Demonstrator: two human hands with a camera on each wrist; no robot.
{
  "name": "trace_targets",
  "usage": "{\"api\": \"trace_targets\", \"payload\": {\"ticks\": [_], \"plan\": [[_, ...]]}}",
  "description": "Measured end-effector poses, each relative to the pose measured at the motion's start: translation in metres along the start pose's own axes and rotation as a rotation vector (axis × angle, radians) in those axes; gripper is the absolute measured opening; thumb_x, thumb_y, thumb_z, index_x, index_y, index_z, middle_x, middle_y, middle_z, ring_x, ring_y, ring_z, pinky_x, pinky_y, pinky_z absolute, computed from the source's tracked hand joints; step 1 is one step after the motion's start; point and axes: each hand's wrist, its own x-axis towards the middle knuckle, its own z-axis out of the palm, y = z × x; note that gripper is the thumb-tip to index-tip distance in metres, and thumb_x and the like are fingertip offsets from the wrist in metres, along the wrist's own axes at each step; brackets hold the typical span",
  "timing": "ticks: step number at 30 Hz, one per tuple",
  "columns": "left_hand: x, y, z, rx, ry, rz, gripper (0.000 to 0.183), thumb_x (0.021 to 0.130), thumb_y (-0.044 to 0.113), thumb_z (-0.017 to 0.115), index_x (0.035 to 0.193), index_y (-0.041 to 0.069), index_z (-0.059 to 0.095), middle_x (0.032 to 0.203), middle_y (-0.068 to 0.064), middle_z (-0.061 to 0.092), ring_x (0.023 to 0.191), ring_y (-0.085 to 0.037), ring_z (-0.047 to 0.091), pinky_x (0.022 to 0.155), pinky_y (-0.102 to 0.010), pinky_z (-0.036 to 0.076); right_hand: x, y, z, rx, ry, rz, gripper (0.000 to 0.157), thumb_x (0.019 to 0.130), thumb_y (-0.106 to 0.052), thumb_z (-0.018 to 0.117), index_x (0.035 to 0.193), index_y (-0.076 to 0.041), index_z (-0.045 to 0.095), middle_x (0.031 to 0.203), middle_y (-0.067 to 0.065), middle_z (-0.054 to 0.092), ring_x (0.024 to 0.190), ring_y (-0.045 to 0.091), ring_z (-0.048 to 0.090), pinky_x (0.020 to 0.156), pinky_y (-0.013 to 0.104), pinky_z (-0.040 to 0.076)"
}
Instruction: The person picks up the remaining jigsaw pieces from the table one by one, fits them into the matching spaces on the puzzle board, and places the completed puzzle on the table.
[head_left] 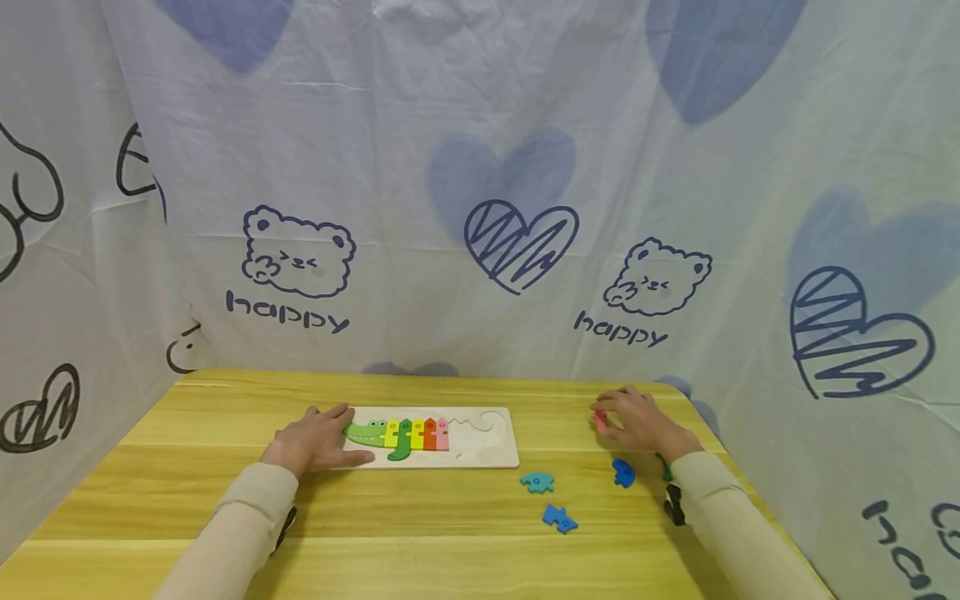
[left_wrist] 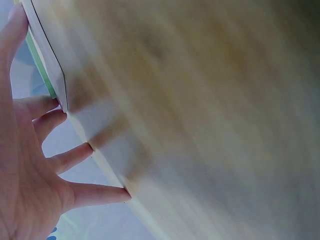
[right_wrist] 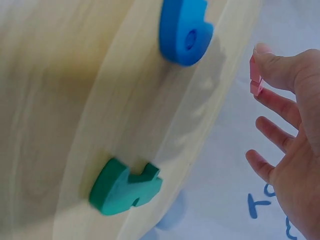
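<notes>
My left hand (head_left: 315, 440) rests at the left end of a wooden puzzle board (head_left: 483, 446), its fingers spread along the edge. In the left wrist view the fingertips (left_wrist: 126, 194) touch the tabletop beside the board's corner. A crocodile's green head (head_left: 366, 433) and several yellow, green, red-orange and pink body pieces sit in the board, the bare tail outline to their right. To the right of the board, my right hand (head_left: 637, 422) pinches a pink puzzle piece (right_wrist: 255, 77) between thumb and index finger, above the table; its other fingers are loosely extended.
Loose on the wooden table (head_left: 375, 542) lie a teal piece (head_left: 537, 482), a blue piece (head_left: 559, 518), another blue piece (head_left: 623, 473) and a green piece (right_wrist: 122, 187) by the right wrist. Printed white cloth (head_left: 405, 292) hangs behind the table and along both sides.
</notes>
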Motion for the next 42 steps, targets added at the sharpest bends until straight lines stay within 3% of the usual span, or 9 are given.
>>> {"api": "trace_targets", "payload": {"ticks": [7,22,33,42], "plan": [[-0.002,0.0,0.0,-0.009,-0.007,-0.006,0.105,0.071,0.083,0.05,0.147,0.011,0.037,0.154,-0.014,0.032,0.134,-0.054,0.03,0.084,-0.081,0.035,0.01,-0.012,-0.002,0.014,0.021,-0.032,0.032,0.083,-0.023,0.072,0.113,-0.012,0.07,0.121,0.01,0.065,0.11,0.033,0.051,0.078,0.049,0.042],[-0.002,-0.001,0.0,-0.005,-0.003,-0.001,0.105,0.071,0.084,0.048,0.147,0.011,0.037,0.154,-0.014,0.032,0.133,-0.056,0.029,0.085,-0.08,0.036,0.03,-0.044,-0.009,0.04,0.04,-0.091,0.032,0.084,-0.02,0.071,0.114,-0.012,0.069,0.123,0.012,0.064,0.113,0.036,0.051,0.086,0.056,0.041],[-0.003,-0.001,-0.001,-0.005,-0.008,0.003,0.105,0.072,0.084,0.048,0.147,0.011,0.036,0.154,-0.015,0.032,0.133,-0.058,0.028,0.086,-0.08,0.035,0.047,-0.064,-0.012,0.051,-0.018,-0.077,0.035,0.086,-0.024,0.069,0.12,-0.014,0.067,0.128,0.01,0.062,0.115,0.033,0.049,0.091,0.053,0.04],[0.0,-0.001,0.0,-0.008,-0.009,0.009,0.105,0.072,0.084,0.048,0.147,0.011,0.036,0.155,-0.014,0.031,0.133,-0.058,0.028,0.085,-0.08,0.035,0.053,-0.076,-0.009,0.056,0.011,-0.147,0.036,0.085,-0.022,0.071,0.119,-0.01,0.067,0.126,0.012,0.063,0.114,0.033,0.05,0.088,0.052,0.041]]}}
